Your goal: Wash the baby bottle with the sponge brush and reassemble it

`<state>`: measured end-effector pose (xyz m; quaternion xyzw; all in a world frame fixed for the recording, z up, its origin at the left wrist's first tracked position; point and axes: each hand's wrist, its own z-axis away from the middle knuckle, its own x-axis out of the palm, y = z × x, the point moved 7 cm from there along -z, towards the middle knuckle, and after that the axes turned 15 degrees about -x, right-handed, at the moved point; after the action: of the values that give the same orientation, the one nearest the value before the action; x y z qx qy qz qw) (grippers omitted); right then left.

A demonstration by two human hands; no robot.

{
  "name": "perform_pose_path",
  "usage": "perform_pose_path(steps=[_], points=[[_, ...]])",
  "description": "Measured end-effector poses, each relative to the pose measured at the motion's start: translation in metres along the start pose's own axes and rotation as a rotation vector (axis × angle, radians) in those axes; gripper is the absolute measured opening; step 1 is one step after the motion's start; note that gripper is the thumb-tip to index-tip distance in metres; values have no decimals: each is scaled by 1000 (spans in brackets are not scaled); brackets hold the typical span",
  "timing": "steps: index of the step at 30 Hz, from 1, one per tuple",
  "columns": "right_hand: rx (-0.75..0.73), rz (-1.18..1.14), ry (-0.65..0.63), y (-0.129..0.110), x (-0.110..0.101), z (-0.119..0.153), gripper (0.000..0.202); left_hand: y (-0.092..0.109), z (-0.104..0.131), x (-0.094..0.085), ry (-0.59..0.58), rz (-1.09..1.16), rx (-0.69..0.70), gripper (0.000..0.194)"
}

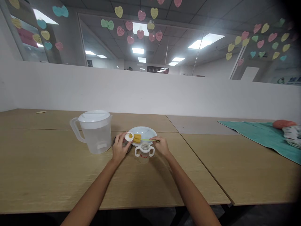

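My left hand (120, 147) grips a white ring-shaped bottle cap (129, 136) between thumb and fingers, its round opening facing me with something yellowish inside. In my right hand (161, 145) is a thin stick-like tool (154, 140), its slim yellow-green end pointing left; its exact kind is too small to tell. Between the hands, yellow sponge-like pieces (137, 138) lie at a pale blue plate (150, 131). A clear baby bottle (144, 155) with two white handles and red print stands upright and uncapped in front of the plate. A dark round dish (128, 150) is mostly hidden behind my left hand.
A translucent lidded pitcher (97, 135) stands left of my left hand. On the right lies a green cloth (258, 135), with an orange-red item (284, 124) and a whitish bundle (293, 135) at its far side. A white wall (141, 94) bounds the table's back.
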<state>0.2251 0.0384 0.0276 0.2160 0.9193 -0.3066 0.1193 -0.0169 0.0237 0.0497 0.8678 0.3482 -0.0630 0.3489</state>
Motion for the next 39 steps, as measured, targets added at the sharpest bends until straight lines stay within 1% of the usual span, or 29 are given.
perform_pose_path(steps=[4, 12, 15, 20, 22, 23, 27, 29, 31, 33, 36, 39], points=[[28, -6, 44, 3, -8, 0, 32, -4, 0, 1, -5, 3, -7, 44], [87, -5, 90, 11, -15, 0, 30, -2, 2, 7, -64, -71, 52, 43], [64, -14, 89, 8, -13, 0, 30, 1, 4, 7, -76, -86, 76, 43], [-43, 15, 39, -5, -7, -1, 30, 5, 6, 8, -81, -79, 100, 44], [-78, 37, 19, -8, -6, -1, 30, 4, 5, 8, -81, -54, 74, 43], [-91, 47, 15, -10, -6, -1, 30, 1, 4, 7, -59, -32, 43, 43], [-97, 103, 39, -9, -11, -2, 32, -22, -6, -7, 138, 43, -155, 48], [-82, 144, 68, -8, -15, -1, 34, -34, -10, -11, 178, 29, -225, 50], [-58, 178, 96, -6, -19, -1, 35, -42, -13, -10, 160, -7, -256, 50], [-28, 206, 119, -4, -22, 0, 35, -45, -13, -7, 123, -40, -259, 48], [-1, 220, 152, -2, -26, 0, 35, -43, -12, -4, 93, -59, -240, 46], [9, 213, 163, 0, -26, 1, 34, -39, -11, -5, 100, -46, -224, 46]])
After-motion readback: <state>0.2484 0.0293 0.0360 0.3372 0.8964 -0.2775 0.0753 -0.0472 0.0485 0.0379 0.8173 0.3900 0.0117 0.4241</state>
